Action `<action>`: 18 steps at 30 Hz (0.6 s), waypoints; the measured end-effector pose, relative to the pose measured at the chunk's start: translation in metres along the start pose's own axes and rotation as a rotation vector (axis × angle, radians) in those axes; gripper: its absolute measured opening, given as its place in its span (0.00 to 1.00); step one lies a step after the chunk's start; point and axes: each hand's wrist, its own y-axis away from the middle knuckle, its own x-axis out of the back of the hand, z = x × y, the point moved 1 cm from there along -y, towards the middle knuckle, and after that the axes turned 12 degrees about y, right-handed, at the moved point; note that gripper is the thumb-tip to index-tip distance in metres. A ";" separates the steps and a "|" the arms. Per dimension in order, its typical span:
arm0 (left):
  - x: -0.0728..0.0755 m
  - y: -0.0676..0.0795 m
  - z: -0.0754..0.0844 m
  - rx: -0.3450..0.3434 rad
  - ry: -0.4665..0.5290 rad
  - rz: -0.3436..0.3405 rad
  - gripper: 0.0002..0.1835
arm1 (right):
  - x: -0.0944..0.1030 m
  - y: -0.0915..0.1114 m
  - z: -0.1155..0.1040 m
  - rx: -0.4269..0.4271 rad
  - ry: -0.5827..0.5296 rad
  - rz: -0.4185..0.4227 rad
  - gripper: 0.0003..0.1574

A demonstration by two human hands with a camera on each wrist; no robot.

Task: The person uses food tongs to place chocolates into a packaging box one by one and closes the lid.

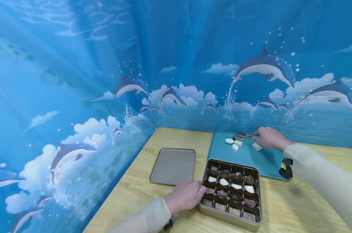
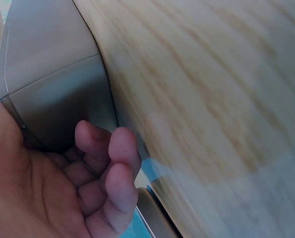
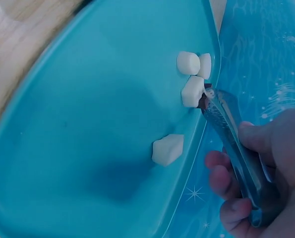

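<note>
A square metal tin (image 1: 222, 212) with a dark divided insert holds white, brown and dark chocolates (image 1: 224, 182). My left hand (image 1: 186, 195) grips the tin's left side at the rim; in the left wrist view several fingers curl loosely beside the wall, and the thumb tip is cut off. Over the teal tray's far edge, my right hand (image 1: 269, 138) holds serving tongs (image 3: 234, 141) between thumb and fingers. A dark brown chocolate (image 3: 203, 103) shows at the tong tips. Right against it lies a white chocolate (image 3: 192, 92), with two more white pieces (image 3: 188, 63) beside it.
The teal tray (image 1: 222, 155) lies behind the tin, with a separate white chocolate (image 1: 256, 147) nearer the right hand. A flat metal lid (image 1: 173, 166) rests left of the tin. A blue dolphin-print curtain (image 1: 193, 64) borders the wooden table (image 1: 126, 191) at back and left.
</note>
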 end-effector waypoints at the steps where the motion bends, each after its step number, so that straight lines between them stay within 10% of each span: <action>1: 0.000 0.000 0.000 0.005 0.006 -0.002 0.27 | 0.000 0.000 0.000 0.005 -0.001 0.006 0.28; 18: -0.001 -0.001 -0.001 0.028 0.041 -0.001 0.26 | -0.003 0.006 -0.001 0.012 0.012 0.082 0.24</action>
